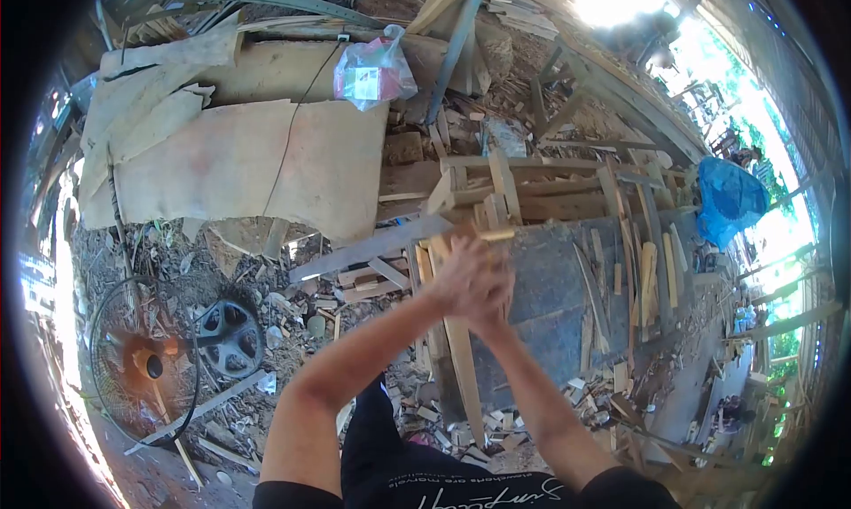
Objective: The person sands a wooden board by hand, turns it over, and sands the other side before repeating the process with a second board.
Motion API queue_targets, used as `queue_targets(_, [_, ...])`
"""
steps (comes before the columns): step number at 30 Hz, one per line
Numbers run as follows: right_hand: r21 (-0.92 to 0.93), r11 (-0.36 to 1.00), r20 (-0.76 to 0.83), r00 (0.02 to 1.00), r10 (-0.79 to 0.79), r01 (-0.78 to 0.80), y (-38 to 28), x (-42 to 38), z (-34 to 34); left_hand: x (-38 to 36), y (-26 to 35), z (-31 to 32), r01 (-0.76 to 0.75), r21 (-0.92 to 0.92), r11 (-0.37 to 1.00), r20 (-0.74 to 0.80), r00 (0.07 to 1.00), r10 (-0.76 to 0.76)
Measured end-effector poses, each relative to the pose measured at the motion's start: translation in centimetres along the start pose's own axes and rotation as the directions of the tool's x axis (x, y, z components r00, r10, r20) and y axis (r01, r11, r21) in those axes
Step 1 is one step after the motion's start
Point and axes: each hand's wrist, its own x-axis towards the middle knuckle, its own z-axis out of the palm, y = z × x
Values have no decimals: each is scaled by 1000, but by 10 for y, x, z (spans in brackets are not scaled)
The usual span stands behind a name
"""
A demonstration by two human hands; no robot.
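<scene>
My left hand [452,271] and my right hand [493,289] are closed close together above the left edge of a dark workbench [541,279]. What they grip is mostly covered by my fingers, and I cannot tell its kind. A short yellowish wooden bar [499,235] juts out to the right at the top of my hands. Below them, a long narrow wooden strip [463,380] runs along the bench edge toward my body. A long flat grey strip [368,250] extends leftward from near my fingers.
Wooden pieces [649,279] lie on the bench's right side, with a blue bag [731,201] beyond. A pale sheet [257,168] covers a surface at left, with a plastic bag [372,70] on it. A fan [146,363] stands lower left. Scraps litter the ground.
</scene>
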Motion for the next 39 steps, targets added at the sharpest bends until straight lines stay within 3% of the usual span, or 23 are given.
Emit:
queue_targets(4, [-79,996,73,997,35,-29,-23,-163,-59,-93,140,28,54,-135,989,228,974,-22])
queue_targets(6, [-117,993,92,995,32,-21,-37,-208,-80,-129,187,45,115,-231,966,258,965,-53])
queue_targets(7, [-138,990,96,995,24,-10,-43,-219,-87,-142,200,52,107,-232,967,263,964,-43])
queue_targets(9, [-188,982,88,996,-11,27,-49,-217,-87,-150,202,56,92,-303,948,99,993,-65])
queue_targets(13, [-160,987,32,999,-27,32,-25,-151,-34,-132,133,46,161,-214,963,125,983,-136])
queue_targets(15, [-102,994,20,999,27,-25,-14,-117,-3,-103,74,39,138,-138,981,32,990,-135])
queue_targets(17, [117,993,-2,1000,-24,24,-4,-43,12,-70,6,38,130,-92,987,41,991,-127])
queue_targets(19, [183,983,-75,997,20,-6,13,24,52,-27,-55,24,105,-55,993,23,994,-104])
queue_targets(20, [-164,986,-43,999,-30,23,42,53,98,-5,-81,19,163,3,987,-18,987,-163])
queue_targets(22, [-78,984,-17,987,160,-161,43,119,91,29,-115,10,263,138,955,-123,961,-247])
queue_targets(23, [-65,965,34,966,256,-253,42,153,80,31,-115,0,245,140,959,-111,967,-231])
queue_targets(24, [-104,933,163,919,359,-346,35,170,55,32,-110,-14,342,64,937,-251,915,-317])
queue_targets(25, [-96,925,156,912,379,-368,31,166,34,29,-105,-23,425,-28,905,-375,834,-403])
queue_targets(26, [-61,924,147,913,382,-377,31,156,9,15,-102,-20,410,-28,912,-354,849,-393])
queue_targets(28, [-26,907,127,899,420,-420,51,113,-16,-34,-81,-1,541,-232,808,-247,771,-587])
queue_targets(30, [-82,922,-4,925,380,-379,75,45,-23,-74,-44,18,604,-363,710,-102,731,-674])
queue_targets(32, [-93,870,4,874,486,-484,87,-17,-36,-100,-3,32,695,-409,592,12,652,-758])
queue_targets(36, [-202,738,-117,764,634,-644,95,-117,-47,-104,52,46,667,-272,694,-50,710,-702])
queue_targets(38, [-257,680,-77,716,694,-687,98,-146,-51,-97,72,58,734,-160,660,-50,661,-748])
queue_targets(39, [-256,634,-129,676,725,-729,97,-154,-58,-93,79,64,767,-129,628,-46,628,-777])
